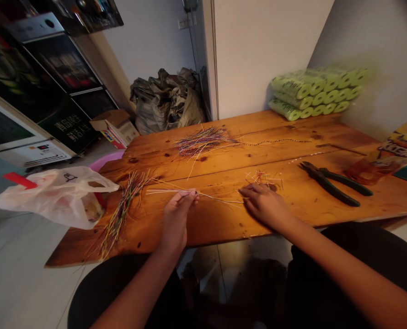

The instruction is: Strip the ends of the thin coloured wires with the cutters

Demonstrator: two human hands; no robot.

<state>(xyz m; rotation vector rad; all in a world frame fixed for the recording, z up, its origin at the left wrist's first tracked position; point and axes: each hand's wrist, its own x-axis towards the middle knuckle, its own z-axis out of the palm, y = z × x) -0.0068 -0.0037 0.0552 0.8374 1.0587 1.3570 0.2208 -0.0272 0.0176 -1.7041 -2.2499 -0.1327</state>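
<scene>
Near the middle of the wooden table (220, 224), my left hand (182, 208) pinches several thin wires (165, 191), whose ends stick out to the left. The wires run on to the right, to my right hand (263, 203), which rests low over the tabletop with its fingers bent down; its fingertips are partly hidden. Just behind the right hand lies a small heap of short wire scraps (260, 177). A bundle of coloured wires (123, 212) lies left of my left hand, and another bundle (205, 140) is farther back.
Black-handled pliers (330, 180) lie at the right, beside a bottle of orange liquid (388, 151). Green-wrapped rolls (316, 93) are stacked at the back right. A white plastic bag (59, 194) sits at the left edge. A thin twisted strand (279, 140) lies at the back.
</scene>
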